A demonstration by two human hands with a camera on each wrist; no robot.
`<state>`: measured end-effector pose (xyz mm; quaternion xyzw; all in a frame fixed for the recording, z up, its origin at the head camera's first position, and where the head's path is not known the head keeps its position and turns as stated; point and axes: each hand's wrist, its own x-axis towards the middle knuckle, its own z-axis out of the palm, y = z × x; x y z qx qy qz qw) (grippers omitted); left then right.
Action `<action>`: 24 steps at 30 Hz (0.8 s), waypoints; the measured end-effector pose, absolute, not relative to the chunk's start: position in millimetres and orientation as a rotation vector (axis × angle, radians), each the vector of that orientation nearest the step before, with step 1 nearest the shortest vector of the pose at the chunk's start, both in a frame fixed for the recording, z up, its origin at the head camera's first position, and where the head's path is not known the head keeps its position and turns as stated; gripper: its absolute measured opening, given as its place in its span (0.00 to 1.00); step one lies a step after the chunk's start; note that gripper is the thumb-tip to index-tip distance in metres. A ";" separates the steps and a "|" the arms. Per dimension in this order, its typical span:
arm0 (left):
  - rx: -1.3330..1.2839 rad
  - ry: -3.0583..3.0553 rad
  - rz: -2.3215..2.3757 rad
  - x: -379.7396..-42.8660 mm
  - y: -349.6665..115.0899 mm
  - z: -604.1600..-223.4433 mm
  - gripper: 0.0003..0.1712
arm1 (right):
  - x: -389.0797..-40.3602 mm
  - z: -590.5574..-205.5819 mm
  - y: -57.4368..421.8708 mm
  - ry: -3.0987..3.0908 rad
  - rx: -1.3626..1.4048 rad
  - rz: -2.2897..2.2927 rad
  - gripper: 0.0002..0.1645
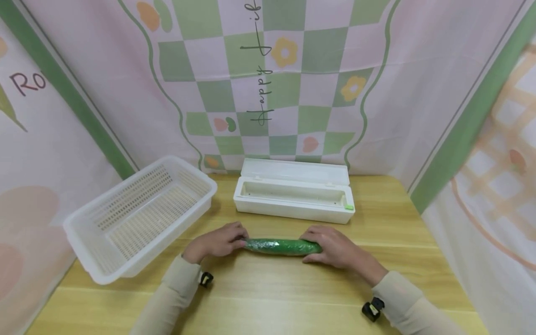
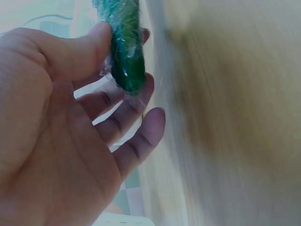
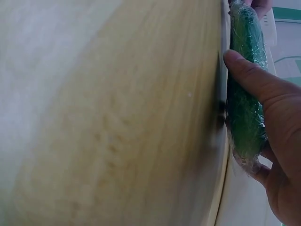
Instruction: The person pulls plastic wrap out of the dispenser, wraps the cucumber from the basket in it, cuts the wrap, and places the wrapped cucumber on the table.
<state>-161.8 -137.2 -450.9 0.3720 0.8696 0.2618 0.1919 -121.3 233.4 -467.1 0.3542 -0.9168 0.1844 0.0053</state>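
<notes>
A green cucumber (image 1: 276,246) wrapped in clear plastic film lies crosswise between both hands, low over the wooden table. My left hand (image 1: 222,239) pinches its left end; in the left wrist view the thumb (image 2: 89,52) presses one side and fingers bend behind the wrapped tip. My right hand (image 1: 332,246) grips the right end, its thumb (image 3: 249,73) across the film in the right wrist view. Crinkled film sticks out past the cucumber's end there. Just behind the cucumber stands a long white cling film box (image 1: 289,211) with its lid (image 1: 293,171) raised and a green slider at the right.
A white perforated plastic basket (image 1: 197,211) stands at the left of the wooden table (image 1: 268,298). A patterned cloth (image 1: 326,51) hangs behind the table and along both sides. Each sleeve carries a small black device near the cuff.
</notes>
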 end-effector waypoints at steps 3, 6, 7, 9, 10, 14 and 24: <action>1.042 2.448 0.721 -161.8 -137.8 -452.9 0.11 | -121.5 -469.4 231.5 -2.853 1.132 0.544 0.31; 1.022 2.452 0.731 -161.1 -138.3 -453.3 0.12 | -121.6 -470.6 230.3 -2.847 1.139 0.537 0.32; 1.017 2.461 0.735 -160.9 -138.5 -453.4 0.13 | -121.5 -470.7 230.2 -2.847 1.137 0.537 0.32; 1.010 2.483 0.750 -160.0 -138.9 -452.8 0.14 | -121.0 -470.6 230.2 -2.846 1.134 0.532 0.33; 1.007 2.499 0.754 -159.9 -139.2 -452.7 0.14 | -120.6 -470.4 230.4 -2.846 1.130 0.528 0.34; 1.012 2.550 0.758 -158.7 -139.5 -450.9 0.17 | -117.8 -468.3 232.5 -2.849 1.108 0.513 0.36; 0.940 2.648 0.716 -146.9 -134.5 -447.0 0.34 | -107.0 -455.6 238.9 -2.986 0.927 0.647 0.42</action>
